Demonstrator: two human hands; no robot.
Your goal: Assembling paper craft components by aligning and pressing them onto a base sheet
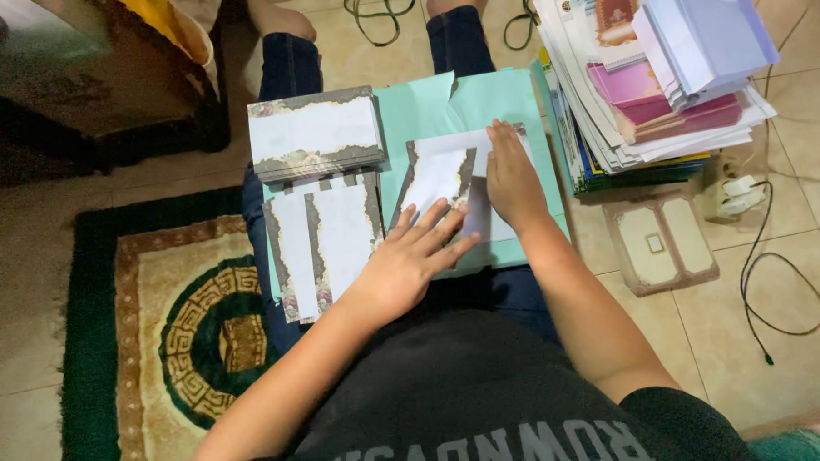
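1. Two hands down flat on the lap, both on one folded card (440,179), white with a dark ornate border.
2. Left hand (409,262) at 7 o'clock of that card, fingers (446,227) spread wide and pressing on its lower edge, palm down.
3. Right hand (513,177) at 3 o'clock of the card, fingers held together and laid flat along its right half, pointing toward 12.
4. Card lying tilted between the two hands, partly under the right palm, touching both; nothing pinched, nothing lifted.
5. Beneath it, a teal sheet (505,95) spread across the knees, running out past the right hand toward 12 and 3 o'clock.
6. At 9 o'clock of the left hand, two more flat cards (324,243) side by side on the teal sheet, just beside the fingertips but not touched.
7. At 11 o'clock, a neat stack of the same bordered cards (314,134), resting on the left thigh, apart from both hands.
8. At 2 o'clock, well clear of the right hand, a tall untidy pile of papers (659,76) on the tiled floor, pink and lilac pieces on top.
9. At 4 o'clock, a small brown framed panel (660,244) on the tiles, a black cable (780,281) looping beyond it.
10. At 8 o'clock, a green and gold rug (159,330) on the floor.
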